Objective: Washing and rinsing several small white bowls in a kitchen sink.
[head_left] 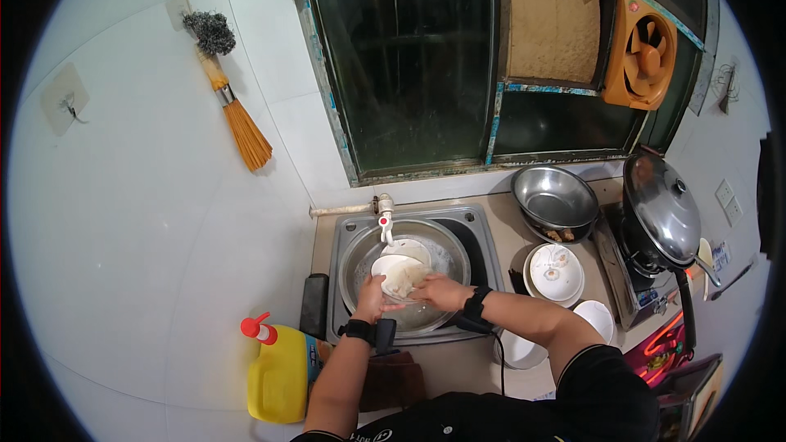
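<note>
Over a round metal basin (351, 276) in the sink, my left hand (371, 299) grips the near left edge of a white dish (382, 264). My right hand (445, 292) presses a pale, wet-looking cloth (402, 279) against that dish, its fingertips partly hidden in the folds. Another white dish (408, 247) lies behind it in the basin, under the tap (385, 221) with a red-marked handle. Cloudy water with some suds is in the basin. Both wrists wear black straps.
A metal sink (482, 239) surrounds the basin. To the right stand stacked white dishes (556, 273), a metal bowl (552, 196) and a lidded wok (663, 209) on a gas stove (635, 294). A yellow pump bottle (279, 374) stands left. A black cable (502, 362) hangs below my right wrist.
</note>
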`<state>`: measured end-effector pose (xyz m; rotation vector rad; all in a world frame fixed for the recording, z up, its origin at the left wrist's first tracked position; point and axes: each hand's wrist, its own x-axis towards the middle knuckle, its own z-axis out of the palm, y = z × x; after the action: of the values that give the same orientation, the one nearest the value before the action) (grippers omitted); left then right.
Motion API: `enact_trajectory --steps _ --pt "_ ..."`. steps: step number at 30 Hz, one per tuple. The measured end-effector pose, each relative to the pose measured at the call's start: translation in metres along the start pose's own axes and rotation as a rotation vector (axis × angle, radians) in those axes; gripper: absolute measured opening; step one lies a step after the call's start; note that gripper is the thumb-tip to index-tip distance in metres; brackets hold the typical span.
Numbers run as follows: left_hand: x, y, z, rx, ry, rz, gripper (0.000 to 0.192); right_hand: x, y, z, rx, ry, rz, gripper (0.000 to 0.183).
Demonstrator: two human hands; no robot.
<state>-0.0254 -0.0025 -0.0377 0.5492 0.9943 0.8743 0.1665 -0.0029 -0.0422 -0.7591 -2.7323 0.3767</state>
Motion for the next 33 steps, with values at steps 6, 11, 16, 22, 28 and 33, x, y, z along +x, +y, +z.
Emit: enact_trajectory --steps 6,11,16,22,28,33 --pt "-0.016 -0.037 0.033 -0.063 0.224 0.301 0.039 0.025 -0.037 -0.007 0.567 0.075 0.197 0.032" --pt "-0.010 -0.038 0.005 -0.003 0.229 0.329 0.035 0.025 -0.036 -0.012 0.580 -0.112 0.233 0.023" --pt "-0.034 -0.012 0.012 0.319 0.310 0.318 0.034 0.009 -0.018 -0.024 0.004 -0.321 0.169 0.017" --pt "-0.030 -0.008 0.002 0.455 0.073 0.304 0.047 0.029 0.000 -0.017 -0.079 -0.200 0.343 0.022" --pt "-0.043 0.004 0.022 0.287 -0.052 0.098 0.054 0.045 -0.002 -0.017 0.494 0.157 0.335 0.034" --pt "-0.018 -0.007 -0.008 0.141 -0.288 -0.043 0.057 0.055 -0.023 -0.021 0.569 0.182 0.058 0.037"
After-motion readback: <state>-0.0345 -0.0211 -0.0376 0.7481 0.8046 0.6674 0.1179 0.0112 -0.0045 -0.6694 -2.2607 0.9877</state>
